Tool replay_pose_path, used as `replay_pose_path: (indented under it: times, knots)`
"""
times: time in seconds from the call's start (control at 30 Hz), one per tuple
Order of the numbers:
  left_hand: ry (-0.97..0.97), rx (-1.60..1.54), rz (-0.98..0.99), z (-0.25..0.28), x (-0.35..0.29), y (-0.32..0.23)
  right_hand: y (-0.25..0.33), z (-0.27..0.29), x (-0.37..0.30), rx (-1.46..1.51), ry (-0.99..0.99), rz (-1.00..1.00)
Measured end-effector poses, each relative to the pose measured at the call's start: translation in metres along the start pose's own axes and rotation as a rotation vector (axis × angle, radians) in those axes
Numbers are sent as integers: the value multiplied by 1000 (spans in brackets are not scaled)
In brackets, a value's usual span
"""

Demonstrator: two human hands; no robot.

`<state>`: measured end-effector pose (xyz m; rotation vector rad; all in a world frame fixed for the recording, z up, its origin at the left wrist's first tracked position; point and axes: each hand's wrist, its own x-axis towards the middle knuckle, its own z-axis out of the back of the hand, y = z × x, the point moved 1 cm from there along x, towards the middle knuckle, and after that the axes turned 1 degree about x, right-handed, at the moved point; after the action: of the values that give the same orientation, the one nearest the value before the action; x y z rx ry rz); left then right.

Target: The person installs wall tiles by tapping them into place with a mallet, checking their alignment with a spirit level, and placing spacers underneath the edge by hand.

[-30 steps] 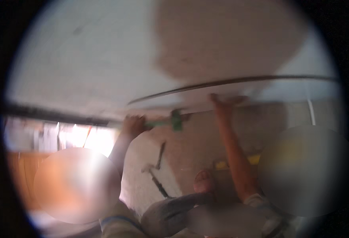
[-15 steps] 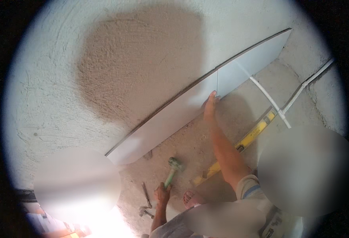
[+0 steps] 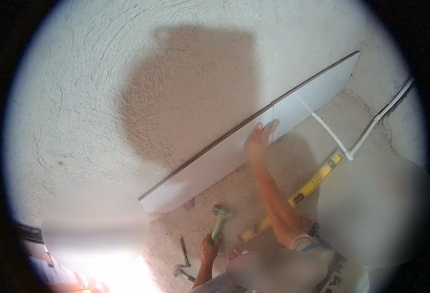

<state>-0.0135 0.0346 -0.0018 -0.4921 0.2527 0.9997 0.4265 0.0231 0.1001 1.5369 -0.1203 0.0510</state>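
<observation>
My left hand (image 3: 208, 247) is wrapped round the handle of a green mallet (image 3: 220, 219), whose head is raised off to the upper right of the fist. Farther out, my right hand (image 3: 259, 143) has its fingers spread in front of a white wall tile (image 3: 207, 172), near the upright joint with a second white tile (image 3: 317, 90). Whether the fingertips touch the tile I cannot tell. Both tiles stand in a row along the foot of the rough wall (image 3: 88, 97).
A yellow spirit level (image 3: 317, 179) lies on the floor, passing under my right forearm. White pipes (image 3: 329, 131) meet near its far end. Beside my left hand lie a dark, thin metal tool (image 3: 183, 250) and another tool. Bright light glares at lower left.
My right hand has shifted left from the tile joint, and its fingers have spread. The mallet stays in my left hand. The whole view has shifted slightly.
</observation>
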Motion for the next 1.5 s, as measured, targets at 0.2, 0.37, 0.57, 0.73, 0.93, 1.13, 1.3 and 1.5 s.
replay_pose_path:
  times: [0.2, 0.37, 0.57, 0.73, 0.93, 1.13, 1.3, 1.5]
  knots:
    - [-48, -39, -12, 0, 0, -2, 55, 2, -5, 119, 31, 142]
    - [-45, -11, 41, -1, -1, -7, 62, 13, -8, 73, 96, 175]
    - [-47, -45, 7, -7, 1, -1, 66, 21, -1, 67, 120, 145]
    - [-43, -50, -6, -10, 3, 8, 74, 38, 19, 48, 6, 254]
    - [-91, -94, -106, -6, 5, 2, 71, 63, 60, 56, -105, 310]
    - [-63, 140, -66, 16, 2, -39, 63, 66, 74, 284, 24, 79]
    - [-296, 207, -520, 74, 21, -102, -5, 80, 68, 678, -37, -525]
    - [183, 374, -865, 92, 96, -176, -131, 75, 25, 649, 121, -1026]
